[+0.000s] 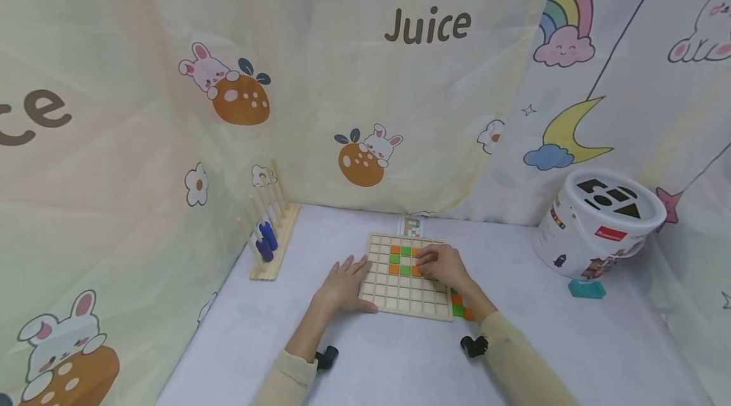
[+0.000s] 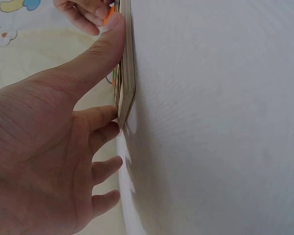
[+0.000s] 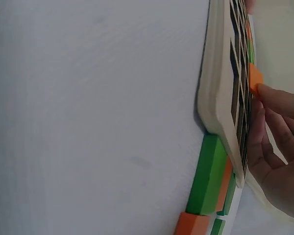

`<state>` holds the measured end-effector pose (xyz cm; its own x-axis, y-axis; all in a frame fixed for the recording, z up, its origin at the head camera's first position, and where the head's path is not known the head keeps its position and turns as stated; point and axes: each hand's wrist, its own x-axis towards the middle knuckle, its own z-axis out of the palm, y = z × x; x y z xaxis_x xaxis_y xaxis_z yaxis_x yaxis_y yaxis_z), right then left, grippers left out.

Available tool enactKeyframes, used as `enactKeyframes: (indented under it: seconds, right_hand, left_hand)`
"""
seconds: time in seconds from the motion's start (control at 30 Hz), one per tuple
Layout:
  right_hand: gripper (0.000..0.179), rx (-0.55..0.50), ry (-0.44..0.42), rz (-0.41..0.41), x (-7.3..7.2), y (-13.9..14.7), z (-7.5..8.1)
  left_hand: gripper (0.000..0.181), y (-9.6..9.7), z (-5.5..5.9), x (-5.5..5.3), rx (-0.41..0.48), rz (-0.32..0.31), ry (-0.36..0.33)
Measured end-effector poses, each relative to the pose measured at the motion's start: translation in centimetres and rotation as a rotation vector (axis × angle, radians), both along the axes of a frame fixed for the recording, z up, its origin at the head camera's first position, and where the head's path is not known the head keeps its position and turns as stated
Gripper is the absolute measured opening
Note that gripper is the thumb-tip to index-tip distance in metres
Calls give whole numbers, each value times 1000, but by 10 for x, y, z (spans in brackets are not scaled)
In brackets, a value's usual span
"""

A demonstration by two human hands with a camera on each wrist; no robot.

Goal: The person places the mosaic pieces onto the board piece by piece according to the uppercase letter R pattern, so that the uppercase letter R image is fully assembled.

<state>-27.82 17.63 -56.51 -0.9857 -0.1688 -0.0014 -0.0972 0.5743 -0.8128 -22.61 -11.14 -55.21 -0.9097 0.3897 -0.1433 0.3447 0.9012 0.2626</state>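
Fingers of the right hand [image 1: 448, 266] pinch one orange block [image 3: 255, 77] by its side, a light hold that, I judge, gives me fine control over how it sits. Directly beneath them on the table [image 1: 400, 361] lies one gridded wooden board [image 1: 394, 297]. I see the left hand [image 1: 342, 285] spread wide at the board's edge, likely bracing it against sliding. Just left of the pinching fingers, I count seven coloured tiles [image 1: 395, 259] about one bare square: four orange, three green; I cannot tell whether one is the held block. Nearer me than those fingers, loose pieces [image 1: 458, 309] hug the board, probably for easy reach, too overlapped to count. Well right of them stand one bucket [image 1: 551, 238] and one teal block [image 1: 587, 290].
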Motion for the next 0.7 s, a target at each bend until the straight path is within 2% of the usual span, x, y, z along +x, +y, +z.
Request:
enactKeyframes:
  seconds: [0.2,0.43,0.7]
  right_hand:
    - [25,24,5,-9,0,0,-2]
    - [28,5,-2,7,3,5,0]
    - [25,-2,62,3,14,26,7]
  left_hand:
    - [117,0,0,-1,-1,-3,2]
    - [118,0,-2,-3,-10,3,-5]
    - [119,0,-5,-3,-5,-1,2]
